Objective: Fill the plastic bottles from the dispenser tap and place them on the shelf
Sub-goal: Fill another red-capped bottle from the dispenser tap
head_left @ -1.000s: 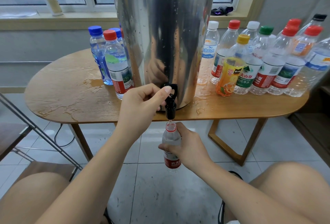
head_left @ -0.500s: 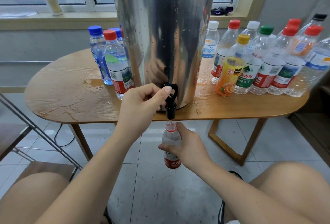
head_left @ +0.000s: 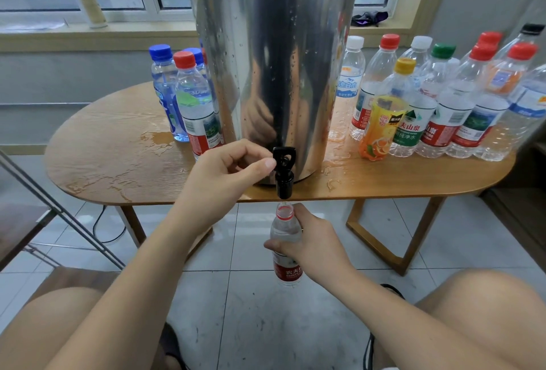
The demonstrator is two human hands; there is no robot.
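Held bottle (head_left: 286,273): red label, "农夫" readable, the rest turned away. Bottles at 3 o'clock of dispenser (head_left: 271,59): white-cap bottle (head_left: 348,86) reads "凉白水", green label (head_left: 409,130) reads "夫山泉" and "纯净水", first character hidden by juice bottle (head_left: 379,130). Other labels too small to read.

Bottle uncapped and upright, mouth at 6 o'clock of tap (head_left: 284,171), just below the spout. Right hand (head_left: 313,239) wraps its middle from 3 o'clock, fingers curled round. Left hand (head_left: 224,174) at 9 o'clock of tap, thumb tip on lever, fingers curled in.

Dispenser top cut off. Water level unclear. Surface (head_left: 118,169) wet.
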